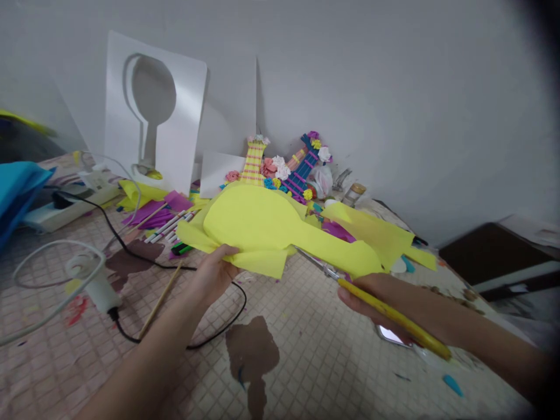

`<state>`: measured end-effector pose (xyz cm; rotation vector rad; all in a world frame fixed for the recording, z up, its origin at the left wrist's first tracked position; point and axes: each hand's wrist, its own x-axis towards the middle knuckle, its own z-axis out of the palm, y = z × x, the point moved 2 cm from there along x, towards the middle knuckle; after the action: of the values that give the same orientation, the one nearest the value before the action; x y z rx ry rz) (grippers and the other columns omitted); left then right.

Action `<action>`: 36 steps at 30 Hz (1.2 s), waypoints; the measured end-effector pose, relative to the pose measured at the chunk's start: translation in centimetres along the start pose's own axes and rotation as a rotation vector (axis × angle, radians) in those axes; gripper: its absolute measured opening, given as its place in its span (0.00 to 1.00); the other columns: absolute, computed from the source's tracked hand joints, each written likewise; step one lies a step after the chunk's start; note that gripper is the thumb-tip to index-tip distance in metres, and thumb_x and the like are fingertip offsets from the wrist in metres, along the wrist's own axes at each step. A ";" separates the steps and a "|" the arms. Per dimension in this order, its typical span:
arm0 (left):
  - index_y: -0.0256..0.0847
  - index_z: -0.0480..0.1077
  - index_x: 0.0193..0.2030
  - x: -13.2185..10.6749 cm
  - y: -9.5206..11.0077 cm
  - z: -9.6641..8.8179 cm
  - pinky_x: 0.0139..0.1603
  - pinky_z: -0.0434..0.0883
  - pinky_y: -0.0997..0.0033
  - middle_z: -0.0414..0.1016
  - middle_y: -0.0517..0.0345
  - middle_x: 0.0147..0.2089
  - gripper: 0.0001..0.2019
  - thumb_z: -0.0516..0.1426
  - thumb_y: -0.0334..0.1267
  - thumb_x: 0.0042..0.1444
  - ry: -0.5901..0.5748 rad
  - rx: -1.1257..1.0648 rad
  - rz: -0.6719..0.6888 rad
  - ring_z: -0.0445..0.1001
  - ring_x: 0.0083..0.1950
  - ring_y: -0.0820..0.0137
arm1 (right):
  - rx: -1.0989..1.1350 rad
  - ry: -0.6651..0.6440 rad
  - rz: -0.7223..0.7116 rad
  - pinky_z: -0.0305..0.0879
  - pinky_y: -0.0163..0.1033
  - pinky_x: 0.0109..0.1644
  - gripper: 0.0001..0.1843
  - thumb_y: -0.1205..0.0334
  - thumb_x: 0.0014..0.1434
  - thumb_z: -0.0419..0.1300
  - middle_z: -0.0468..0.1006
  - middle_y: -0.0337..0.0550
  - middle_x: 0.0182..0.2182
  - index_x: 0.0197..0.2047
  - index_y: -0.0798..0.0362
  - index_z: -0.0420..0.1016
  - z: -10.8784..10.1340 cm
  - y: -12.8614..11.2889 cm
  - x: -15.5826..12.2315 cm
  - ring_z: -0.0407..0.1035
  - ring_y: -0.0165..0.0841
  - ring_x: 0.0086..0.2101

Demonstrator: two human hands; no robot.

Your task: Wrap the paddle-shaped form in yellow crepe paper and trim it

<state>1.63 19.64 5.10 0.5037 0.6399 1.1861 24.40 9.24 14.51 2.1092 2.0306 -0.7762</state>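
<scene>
Shows a grid-patterned bench (310, 361) across the lower frame, marked by a brown patch (252, 350), with a blue scrap (452, 385) at lower right. Includes, lower left, a wooden stick (161, 297) beside a black cord (131, 336). Grips a yellow-handled bladed tool (420, 336) in the right hand (385, 289), right of centre, with its metal tip at the lower edge of a paddle-shaped yellow sheet (249, 219), mid-frame. Pinches loose yellow material under that sheet in the left hand (216, 271), thumb on top. Displays markers (168, 227) and purple paper (153, 216) left of centre; beyond, at upper centre, woven pieces (254, 162) with paper flowers (280, 167); upper left, a white board (188, 116) with a paddle-shaped cutout.
</scene>
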 end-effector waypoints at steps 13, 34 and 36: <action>0.38 0.64 0.52 -0.1 -0.1 0.1 0.32 0.75 0.75 0.77 0.56 0.36 0.25 0.51 0.20 0.46 -0.014 0.018 0.027 0.75 0.36 0.69 | 0.072 -0.013 -0.022 0.48 0.30 0.17 0.21 0.45 0.56 0.47 0.61 0.33 0.15 0.24 0.53 0.62 0.2 0.4 0.5 0.55 0.22 0.14; 0.36 0.67 0.48 0.2 -0.7 -0.1 0.30 0.75 0.75 0.77 0.56 0.35 0.21 0.51 0.20 0.45 0.010 0.004 -0.010 0.75 0.33 0.70 | -0.044 0.003 -0.035 0.52 0.35 0.25 0.23 0.42 0.55 0.45 0.66 0.36 0.18 0.24 0.53 0.64 0.5 0.8 0.7 0.57 0.27 0.20; 0.35 0.67 0.48 0.2 -0.8 -0.1 0.29 0.74 0.76 0.77 0.56 0.34 0.21 0.51 0.20 0.45 0.010 -0.001 -0.016 0.75 0.32 0.70 | -0.029 -0.007 -0.044 0.55 0.36 0.27 0.23 0.42 0.55 0.46 0.68 0.38 0.20 0.25 0.53 0.65 0.5 0.6 0.6 0.60 0.28 0.22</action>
<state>2.14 19.63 4.48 0.4913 0.6510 1.1745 24.84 9.54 13.66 2.0495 2.0789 -0.7545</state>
